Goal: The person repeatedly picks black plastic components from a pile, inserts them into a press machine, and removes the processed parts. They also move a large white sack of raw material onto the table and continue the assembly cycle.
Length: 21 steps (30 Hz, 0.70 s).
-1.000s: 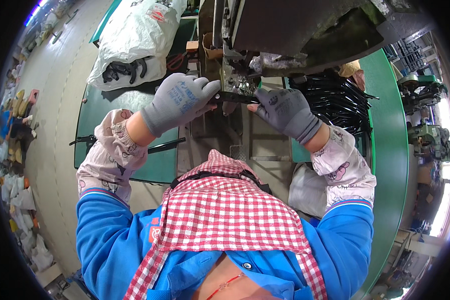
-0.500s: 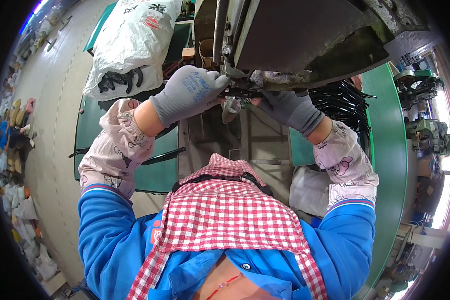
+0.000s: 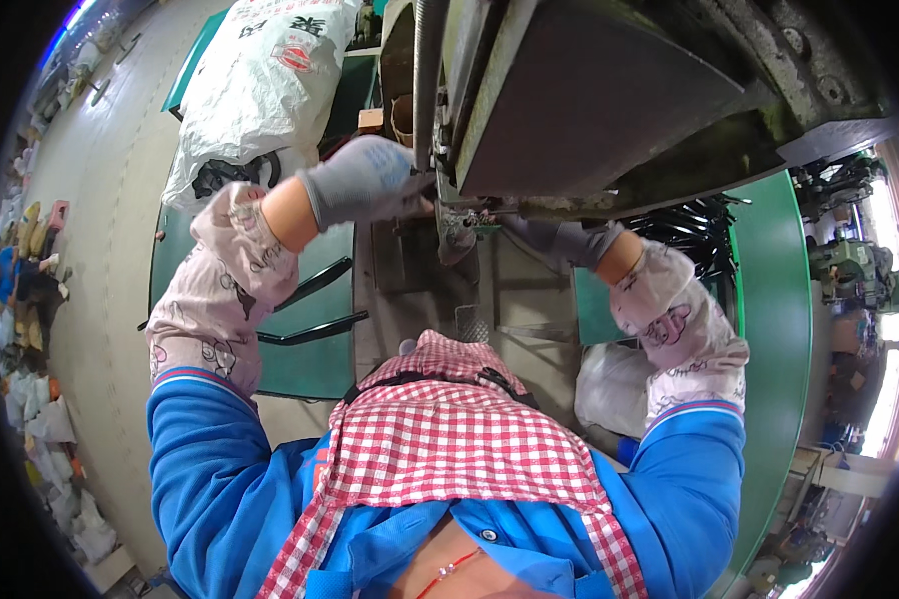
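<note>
Now both my gloved hands have moved up under the dark machine head (image 3: 609, 100): my left hand (image 3: 365, 183) is curled shut around the small metal part (image 3: 456, 228) at the machine's working point, while my right hand (image 3: 559, 240) sits half hidden beneath the housing, so I cannot tell its grip. Compared with a second ago the view has closed in, so I judge the part is being seated, with black rods (image 3: 694, 225) waiting on the green table (image 3: 769, 299).
</note>
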### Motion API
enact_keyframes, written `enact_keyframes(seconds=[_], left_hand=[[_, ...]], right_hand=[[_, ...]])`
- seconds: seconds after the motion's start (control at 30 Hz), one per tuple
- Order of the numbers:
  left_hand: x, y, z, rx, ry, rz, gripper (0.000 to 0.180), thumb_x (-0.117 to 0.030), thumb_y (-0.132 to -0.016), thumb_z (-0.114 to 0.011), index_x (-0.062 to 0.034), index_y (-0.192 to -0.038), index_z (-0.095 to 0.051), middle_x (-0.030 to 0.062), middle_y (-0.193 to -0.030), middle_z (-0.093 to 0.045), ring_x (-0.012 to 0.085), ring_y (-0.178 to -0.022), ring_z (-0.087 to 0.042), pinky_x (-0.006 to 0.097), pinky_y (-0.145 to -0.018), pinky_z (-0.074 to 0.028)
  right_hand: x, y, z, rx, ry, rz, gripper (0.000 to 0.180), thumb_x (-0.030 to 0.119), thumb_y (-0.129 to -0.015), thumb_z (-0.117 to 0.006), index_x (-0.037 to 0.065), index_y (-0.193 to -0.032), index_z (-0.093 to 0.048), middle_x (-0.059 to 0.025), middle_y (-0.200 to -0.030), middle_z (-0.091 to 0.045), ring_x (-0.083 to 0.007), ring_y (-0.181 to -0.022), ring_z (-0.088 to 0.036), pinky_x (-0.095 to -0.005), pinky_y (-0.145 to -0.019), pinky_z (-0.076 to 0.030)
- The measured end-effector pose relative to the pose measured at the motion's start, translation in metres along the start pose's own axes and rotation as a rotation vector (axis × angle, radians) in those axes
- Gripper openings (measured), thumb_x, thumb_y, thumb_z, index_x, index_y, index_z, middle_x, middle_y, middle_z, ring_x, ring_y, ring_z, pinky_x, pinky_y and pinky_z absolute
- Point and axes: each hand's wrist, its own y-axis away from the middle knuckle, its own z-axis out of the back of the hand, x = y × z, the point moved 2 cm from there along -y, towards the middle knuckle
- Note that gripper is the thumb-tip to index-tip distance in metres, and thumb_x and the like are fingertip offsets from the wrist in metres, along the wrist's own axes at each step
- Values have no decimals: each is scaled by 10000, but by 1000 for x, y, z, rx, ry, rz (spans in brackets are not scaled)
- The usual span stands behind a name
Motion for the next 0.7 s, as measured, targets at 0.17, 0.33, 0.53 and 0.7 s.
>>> enact_keyframes(seconds=[0.17, 0.33, 0.53, 0.7], left_hand=[[5, -12, 20, 415, 326, 248, 488, -427, -917, -631, -33, -1202, -598, 193, -902, -680, 365, -872, -666, 443, -781, -525], [3, -22, 29, 650, 573, 369, 498, -345, -898, -672, -85, -1310, -565, 209, -1220, -625, 353, -1100, -611, 418, -957, -472], [-7, -45, 58, 903, 655, 528, 431, -308, -910, -650, -89, -1269, -554, 93, -831, -661, 204, -750, -636, 353, -697, -508], [-7, -38, 57, 793, 741, 511, 383, -311, -936, -636, -47, -1209, -588, 71, -832, -670, 170, -705, -630, 311, -639, -519]], right_hand=[[-4, -6, 8, -146, -832, 106, 355, 295, -1012, -560, 31, -1245, -600, -108, -1193, -644, -197, -1046, -622, -316, -904, -520], [-1, -8, 34, 356, -1118, -354, 296, 230, -990, -616, 16, -1193, -641, -120, -1076, -687, -134, -824, -668, -214, -679, -547], [-14, -2, 31, 299, -1131, -193, 252, 307, -1005, -558, 83, -995, -673, -10, -800, -674, -95, -643, -604, -246, -523, -458], [-10, -5, 19, 306, -1168, -115, 403, 382, -1033, -499, 30, -1152, -656, -57, -932, -707, -110, -741, -651, -225, -581, -498]])
